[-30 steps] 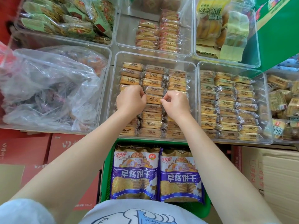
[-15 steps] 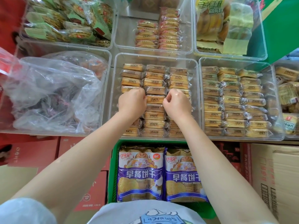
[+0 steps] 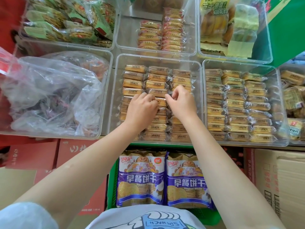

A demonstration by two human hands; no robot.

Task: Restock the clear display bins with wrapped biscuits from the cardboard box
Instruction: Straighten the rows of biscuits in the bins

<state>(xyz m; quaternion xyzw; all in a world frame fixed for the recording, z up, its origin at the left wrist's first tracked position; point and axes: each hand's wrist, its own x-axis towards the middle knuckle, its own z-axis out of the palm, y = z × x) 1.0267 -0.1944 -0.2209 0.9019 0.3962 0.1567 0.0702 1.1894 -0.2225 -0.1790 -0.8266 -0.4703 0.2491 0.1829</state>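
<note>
A clear display bin [image 3: 115,90] in the middle holds three rows of wrapped biscuits [image 3: 157,77], tan packets in clear film. Both my hands are inside it over the middle row. My left hand [image 3: 141,109] has its fingers curled and pinches the left end of one wrapped biscuit packet [image 3: 160,101]. My right hand [image 3: 180,103] pinches the same packet's right end. A second clear bin [image 3: 203,103] to the right is full of the same biscuits [image 3: 234,103]. A cardboard box [image 3: 279,176] stands at the lower right.
Left of the middle bin, another bin holds a crumpled clear plastic bag [image 3: 49,93]. Back bins hold green packets [image 3: 62,22], orange-wrapped biscuits [image 3: 160,35] and a yellow bag [image 3: 219,22]. Below, a green basket [image 3: 112,192] carries two purple biscuit bags [image 3: 142,179]. Red cartons [image 3: 33,154] lie lower left.
Both hands shifted slightly towards the middle row and their fingers now pinch the ends of one packet there. The camera view drifted a little.
</note>
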